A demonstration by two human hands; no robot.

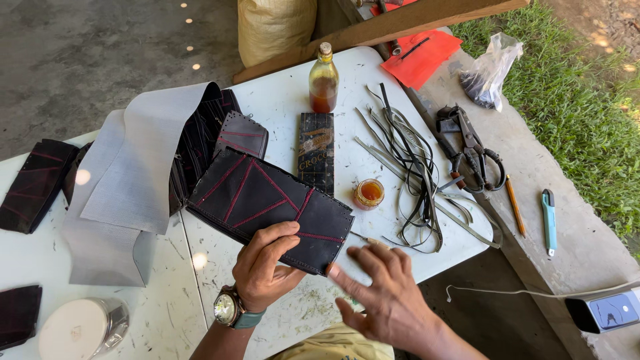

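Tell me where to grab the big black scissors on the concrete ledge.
Take the scissors by the looped handles at the near end, coming from the person's side. The blades point away toward the plastic bag, and the loops lie flat and free on the ledge.

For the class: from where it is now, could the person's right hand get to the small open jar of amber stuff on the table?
Probably yes. The right hand is open, holds nothing, and the small jar stands just beyond its fingertips on bare white table. Only the black stitched panel lies beside that path.
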